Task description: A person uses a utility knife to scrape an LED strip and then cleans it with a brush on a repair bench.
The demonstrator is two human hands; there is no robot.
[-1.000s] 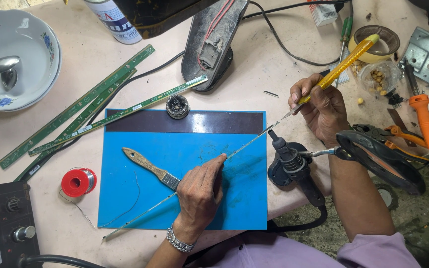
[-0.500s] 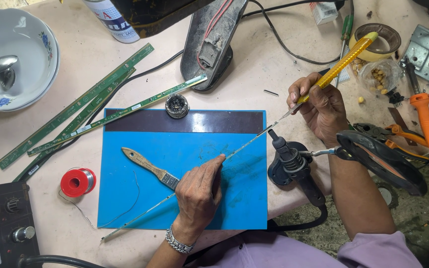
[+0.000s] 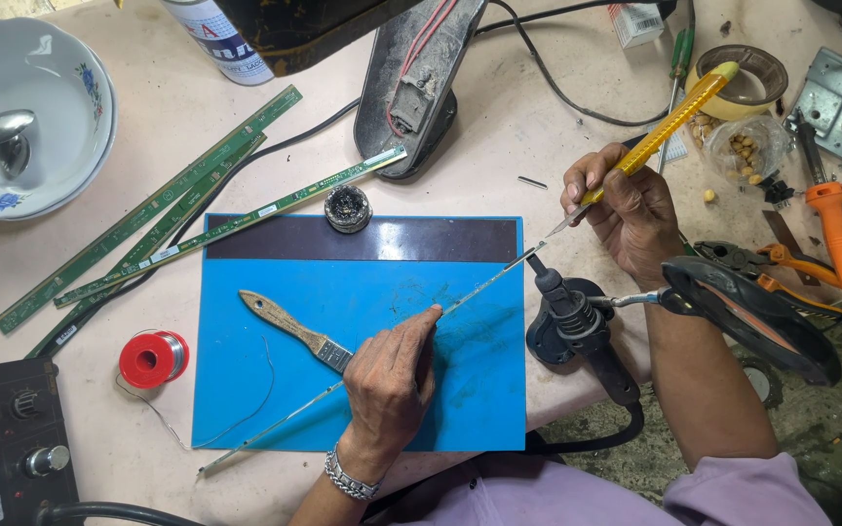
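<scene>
Thin metal strip (image 3: pixel 479 290): lies diagonally across blue work mat (image 3: pixel 275 409), upper end past the mat's right edge. Left hand (image 3: pixel 389 385): fingers curled, pressing the strip to the mat. Right hand (image 3: pixel 626 209): closed around yellow utility knife (image 3: pixel 657 130), blade tip at the strip's upper end. Nearby: brush (image 3: pixel 289 329), red solder spool (image 3: pixel 153 357), soldering iron (image 3: pixel 577 326).

Bare blue mat (image 3: pixel 275 409) left of brush (image 3: pixel 289 328); soldering iron (image 3: pixel 577 326) crowds right.

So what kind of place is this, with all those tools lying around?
It looks like an electronics repair bench. There is a red spool of solder wire, long green circuit board strips, and a black soldering tool beside a blue rubber work mat.
</scene>
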